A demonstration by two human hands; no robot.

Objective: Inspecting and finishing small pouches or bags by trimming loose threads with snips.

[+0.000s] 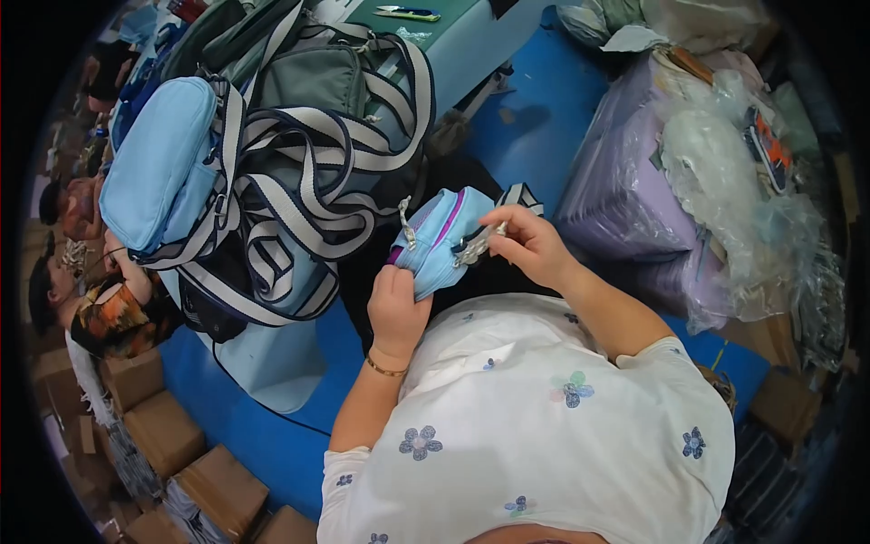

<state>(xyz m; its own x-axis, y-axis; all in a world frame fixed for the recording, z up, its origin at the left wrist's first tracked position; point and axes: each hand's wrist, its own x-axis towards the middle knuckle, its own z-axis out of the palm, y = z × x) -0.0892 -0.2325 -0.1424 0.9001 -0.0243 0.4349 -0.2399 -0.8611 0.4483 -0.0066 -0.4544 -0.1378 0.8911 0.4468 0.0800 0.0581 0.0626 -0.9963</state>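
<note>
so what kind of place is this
Probably a bag workshop or packing area: there's a heap of light blue and grey-green fabric bags with white-and-navy striped straps, several brown cardboard boxes on the floor, and a lilac stack wrapped in clear plastic.

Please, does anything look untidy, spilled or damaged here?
Yes: ahead-left of the left hand, striped straps lie in tangled loops over the bags, which looks untidy. I see no clear spill or damage.
</note>
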